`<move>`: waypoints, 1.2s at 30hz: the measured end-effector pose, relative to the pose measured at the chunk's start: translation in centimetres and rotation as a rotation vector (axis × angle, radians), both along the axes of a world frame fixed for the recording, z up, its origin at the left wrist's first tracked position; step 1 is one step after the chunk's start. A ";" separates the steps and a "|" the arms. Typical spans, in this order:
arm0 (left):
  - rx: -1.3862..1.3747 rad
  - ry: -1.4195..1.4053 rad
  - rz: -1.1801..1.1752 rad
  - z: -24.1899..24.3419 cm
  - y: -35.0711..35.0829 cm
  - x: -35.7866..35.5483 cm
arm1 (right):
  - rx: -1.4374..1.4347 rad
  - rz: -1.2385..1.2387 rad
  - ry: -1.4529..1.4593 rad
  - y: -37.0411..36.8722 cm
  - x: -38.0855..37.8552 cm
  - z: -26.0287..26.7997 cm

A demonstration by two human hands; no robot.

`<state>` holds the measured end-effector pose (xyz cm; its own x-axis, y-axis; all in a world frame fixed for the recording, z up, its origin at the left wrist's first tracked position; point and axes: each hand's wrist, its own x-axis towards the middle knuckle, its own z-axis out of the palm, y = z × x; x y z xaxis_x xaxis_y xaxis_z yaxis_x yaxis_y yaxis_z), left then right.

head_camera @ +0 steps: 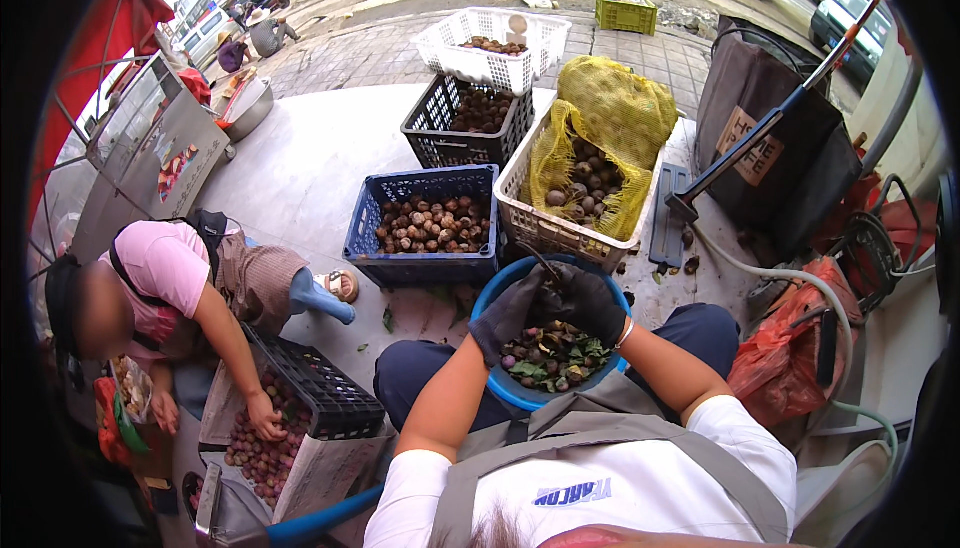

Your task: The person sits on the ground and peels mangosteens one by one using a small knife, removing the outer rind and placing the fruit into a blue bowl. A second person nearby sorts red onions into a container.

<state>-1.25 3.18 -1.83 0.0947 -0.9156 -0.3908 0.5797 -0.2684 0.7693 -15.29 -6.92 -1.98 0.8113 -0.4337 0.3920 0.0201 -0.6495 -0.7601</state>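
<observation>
Both my hands wear dark gloves and meet over a blue plastic basin (491,379) between my knees. My left hand (510,315) is at the basin's left side, its fingers close against my right hand (592,304). A thin dark blade-like tool (541,259) sticks up between them; which hand grips it is not plain. Some dark thing, perhaps a nut, is partly hidden in the fingers. Peel scraps, green leaves and dark round husks (559,364) lie in the basin. Just beyond stands a white crate (566,237) with a yellow mesh sack (615,102) of round brown nuts or fruits.
A blue crate (420,267) of brown nuts, a black crate (457,143) and a white basket (491,64) stand ahead. At left, a co-worker (176,270) reaches into a box of reddish-purple fruits (270,435). A blue-handled pole (772,117) leans at right near a red plastic bag (780,368).
</observation>
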 end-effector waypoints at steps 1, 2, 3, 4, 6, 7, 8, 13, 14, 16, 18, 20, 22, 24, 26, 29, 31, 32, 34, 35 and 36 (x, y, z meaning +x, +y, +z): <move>-0.025 0.022 -0.012 -0.1 0.1 0.0 | 0.041 0.014 -0.004 0.3 -0.1 0.3; -0.049 0.043 -0.024 -0.1 0.3 0.0 | 0.050 0.040 0.005 0.3 -0.3 0.8; -0.071 0.060 -0.036 0.0 0.5 0.3 | 0.063 0.066 0.009 0.5 -0.4 1.4; -0.045 0.110 -0.062 0.2 0.6 0.6 | 0.075 0.091 0.012 0.4 -0.4 1.8; -0.102 0.143 -0.022 0.7 0.5 -0.2 | 0.092 0.088 0.023 -0.1 -0.4 1.6; -0.130 0.158 -0.002 0.9 0.5 -0.5 | 0.102 0.086 0.027 -0.3 -0.4 1.6; -0.141 0.227 -0.017 0.4 0.4 -0.4 | 0.110 0.067 0.018 -0.2 -0.4 1.6; -0.250 0.401 -0.067 -2.0 -0.1 0.4 | 0.213 0.057 -0.028 -0.4 -0.2 0.9; -0.302 0.080 -0.058 -2.2 0.0 0.3 | 0.238 0.059 -0.027 -0.6 -0.1 0.7; -0.357 -0.367 -0.051 -1.4 0.1 -0.3 | 0.361 0.056 0.001 -1.1 -0.2 0.0; -0.317 -0.429 -0.050 -1.3 0.0 -0.3 | 0.431 0.043 0.037 -1.4 -0.3 -0.1; -0.269 -0.271 -0.048 -1.4 0.1 0.0 | 0.448 0.021 0.083 -1.5 -0.2 0.1; -0.287 -0.217 -0.050 -1.7 0.1 0.1 | 0.554 0.037 0.074 -1.8 -0.1 -0.6; -0.379 -0.429 -0.055 -1.5 -0.1 -0.2 | 0.517 0.034 0.074 -2.3 0.0 -0.6; -0.614 -0.809 -0.001 -0.4 -0.5 -0.3 | 0.590 0.020 -0.009 -1.6 0.3 -0.2; -0.441 -0.553 0.048 0.5 -1.0 -0.4 | 0.631 -0.068 -0.090 -2.4 0.7 -2.1; -0.378 -0.575 0.080 -0.4 -1.2 -0.6 | 0.793 -0.103 -0.165 -1.9 0.9 -2.4; -0.537 -0.901 0.145 -0.8 -1.1 -0.7 | 0.742 -0.106 -0.222 -1.9 1.1 -2.5; -0.629 -0.720 0.030 -2.2 -1.1 -0.5 | 0.660 -0.111 -0.211 -1.7 0.8 -1.7; -0.500 0.098 0.000 -3.6 -1.3 0.3 | 0.569 -0.134 -0.214 -2.0 0.6 -2.7; -0.277 0.581 0.086 -5.3 -1.4 1.1 | 0.614 -0.144 -0.242 -1.8 0.7 -2.6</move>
<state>-0.14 1.76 -7.15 0.0160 -0.9884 -0.1512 0.9330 -0.0396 0.3577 -14.64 -8.71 -4.57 0.6488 -0.7334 0.2030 0.1818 -0.1096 -0.9772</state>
